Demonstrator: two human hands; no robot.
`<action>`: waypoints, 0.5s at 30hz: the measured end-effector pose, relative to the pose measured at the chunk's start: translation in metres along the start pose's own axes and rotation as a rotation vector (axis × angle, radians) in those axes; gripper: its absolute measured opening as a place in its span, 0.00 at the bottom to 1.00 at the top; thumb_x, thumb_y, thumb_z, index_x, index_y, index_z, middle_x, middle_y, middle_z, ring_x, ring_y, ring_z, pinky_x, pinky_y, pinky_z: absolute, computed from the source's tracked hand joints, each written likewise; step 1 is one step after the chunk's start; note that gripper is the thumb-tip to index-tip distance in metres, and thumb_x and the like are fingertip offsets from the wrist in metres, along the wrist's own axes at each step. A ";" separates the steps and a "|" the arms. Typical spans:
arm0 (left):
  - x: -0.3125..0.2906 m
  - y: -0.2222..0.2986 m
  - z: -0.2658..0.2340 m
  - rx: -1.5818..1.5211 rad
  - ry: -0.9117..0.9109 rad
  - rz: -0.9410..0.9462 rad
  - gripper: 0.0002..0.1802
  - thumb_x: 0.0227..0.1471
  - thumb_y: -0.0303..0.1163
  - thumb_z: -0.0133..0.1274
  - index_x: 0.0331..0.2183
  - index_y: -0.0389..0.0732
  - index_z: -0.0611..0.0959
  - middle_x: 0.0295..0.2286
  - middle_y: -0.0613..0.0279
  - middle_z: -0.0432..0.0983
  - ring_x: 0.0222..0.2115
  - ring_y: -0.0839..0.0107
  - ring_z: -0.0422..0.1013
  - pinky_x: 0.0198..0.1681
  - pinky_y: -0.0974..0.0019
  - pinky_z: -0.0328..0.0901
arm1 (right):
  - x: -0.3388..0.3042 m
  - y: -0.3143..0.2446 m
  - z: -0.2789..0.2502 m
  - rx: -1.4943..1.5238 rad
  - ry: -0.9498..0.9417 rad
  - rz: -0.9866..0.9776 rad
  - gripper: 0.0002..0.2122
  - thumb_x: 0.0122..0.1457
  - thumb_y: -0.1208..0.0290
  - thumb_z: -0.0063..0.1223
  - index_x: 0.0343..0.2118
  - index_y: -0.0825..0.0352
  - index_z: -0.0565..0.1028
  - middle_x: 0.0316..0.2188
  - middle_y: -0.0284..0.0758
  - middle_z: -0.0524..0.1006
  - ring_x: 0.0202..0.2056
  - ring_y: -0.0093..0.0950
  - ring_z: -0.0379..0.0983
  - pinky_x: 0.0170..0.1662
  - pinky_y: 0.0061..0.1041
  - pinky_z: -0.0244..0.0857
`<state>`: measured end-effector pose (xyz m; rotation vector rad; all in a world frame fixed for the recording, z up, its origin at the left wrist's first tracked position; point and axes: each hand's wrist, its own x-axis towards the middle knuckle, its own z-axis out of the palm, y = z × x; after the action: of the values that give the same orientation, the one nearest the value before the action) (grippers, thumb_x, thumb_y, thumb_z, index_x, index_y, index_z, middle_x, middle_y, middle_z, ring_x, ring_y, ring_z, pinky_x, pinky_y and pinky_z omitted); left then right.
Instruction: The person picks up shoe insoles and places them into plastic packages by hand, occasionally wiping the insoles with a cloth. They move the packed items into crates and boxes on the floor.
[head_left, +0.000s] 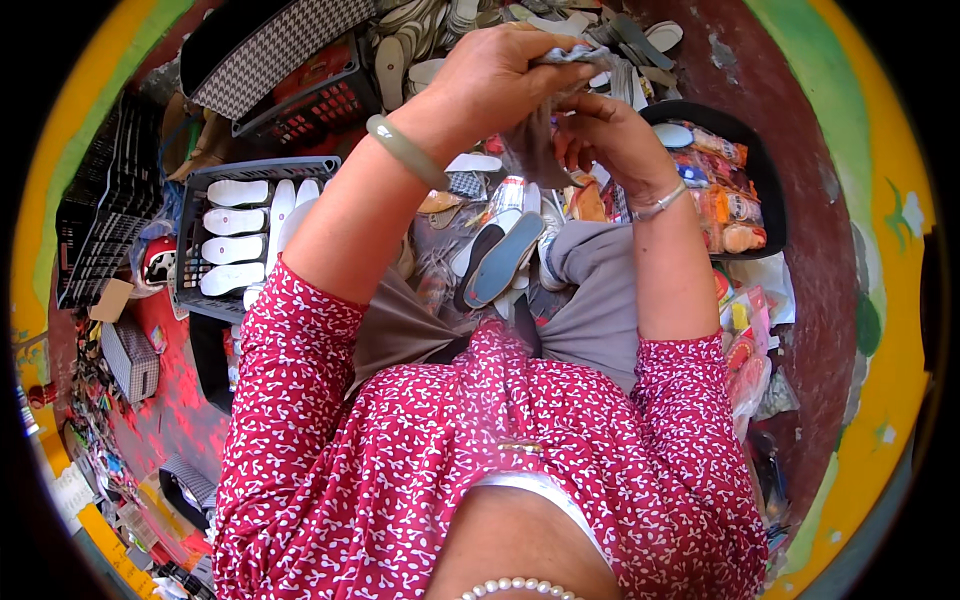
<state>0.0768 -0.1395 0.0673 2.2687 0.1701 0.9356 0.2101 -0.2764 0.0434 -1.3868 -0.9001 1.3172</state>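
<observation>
Both my hands are raised over my lap at the top centre. My left hand (pixel 500 72), with a pale green bangle on its wrist, pinches a crumpled grey-blue cloth (pixel 575 56). Just below it, my right hand (pixel 620 150), wearing a silver bracelet, curls its fingers at a brownish-grey hanging part (pixel 535 150), which looks like the same cloth and is smeared by motion. A blue-grey insole (pixel 508 260) lies between my knees, overlapping a dark insole (pixel 480 262).
At left stands a grey plastic basket (pixel 255 168) of white insoles. Behind it is a black crate (pixel 310 105) with a houndstooth-patterned piece. Piled insoles (pixel 400 50) lie at the back. To the right, a black tub (pixel 765 180) holds orange packages; plastic bags (pixel 745 370) lie nearby.
</observation>
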 end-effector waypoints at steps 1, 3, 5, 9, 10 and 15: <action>0.000 0.003 -0.001 -0.016 -0.012 -0.036 0.16 0.48 0.38 0.55 0.39 0.40 0.80 0.27 0.59 0.77 0.27 0.74 0.72 0.31 0.72 0.65 | -0.006 -0.004 0.000 0.015 -0.023 -0.024 0.14 0.50 0.70 0.49 0.40 0.68 0.70 0.21 0.32 0.76 0.20 0.18 0.71 0.20 0.12 0.57; -0.001 0.014 -0.005 -0.045 -0.038 -0.113 0.16 0.49 0.38 0.54 0.39 0.40 0.80 0.30 0.59 0.78 0.28 0.79 0.71 0.32 0.74 0.65 | -0.015 -0.009 0.007 0.016 -0.078 -0.010 0.14 0.51 0.69 0.51 0.40 0.68 0.70 0.20 0.32 0.76 0.19 0.19 0.71 0.19 0.13 0.58; -0.002 0.023 -0.007 -0.184 -0.102 -0.137 0.17 0.51 0.38 0.52 0.41 0.38 0.78 0.30 0.63 0.77 0.30 0.82 0.69 0.34 0.76 0.65 | -0.018 -0.002 0.013 0.045 -0.063 0.005 0.13 0.52 0.68 0.52 0.39 0.68 0.70 0.20 0.33 0.75 0.18 0.19 0.71 0.19 0.13 0.58; -0.005 0.031 -0.006 -0.426 -0.085 -0.111 0.18 0.55 0.38 0.49 0.43 0.36 0.75 0.26 0.73 0.71 0.27 0.85 0.64 0.29 0.78 0.62 | -0.017 0.003 0.006 0.112 -0.021 -0.145 0.09 0.53 0.65 0.54 0.29 0.66 0.74 0.17 0.33 0.75 0.16 0.18 0.69 0.18 0.13 0.59; -0.006 0.031 -0.011 -0.444 -0.087 -0.136 0.18 0.55 0.38 0.48 0.43 0.36 0.75 0.25 0.75 0.70 0.25 0.85 0.62 0.28 0.78 0.61 | -0.022 -0.002 0.008 0.067 0.058 -0.160 0.08 0.53 0.66 0.53 0.27 0.66 0.76 0.16 0.32 0.74 0.15 0.18 0.68 0.18 0.13 0.59; -0.008 0.025 -0.026 -0.065 -0.088 -0.150 0.16 0.55 0.41 0.48 0.32 0.35 0.79 0.20 0.71 0.66 0.21 0.84 0.56 0.23 0.76 0.56 | -0.042 -0.027 -0.001 -0.313 0.187 -0.160 0.08 0.52 0.68 0.52 0.29 0.69 0.77 0.16 0.28 0.72 0.16 0.14 0.64 0.19 0.14 0.56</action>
<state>0.0508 -0.1479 0.0922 2.1995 0.2633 0.7515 0.2088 -0.3106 0.0806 -1.6107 -1.0964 0.9361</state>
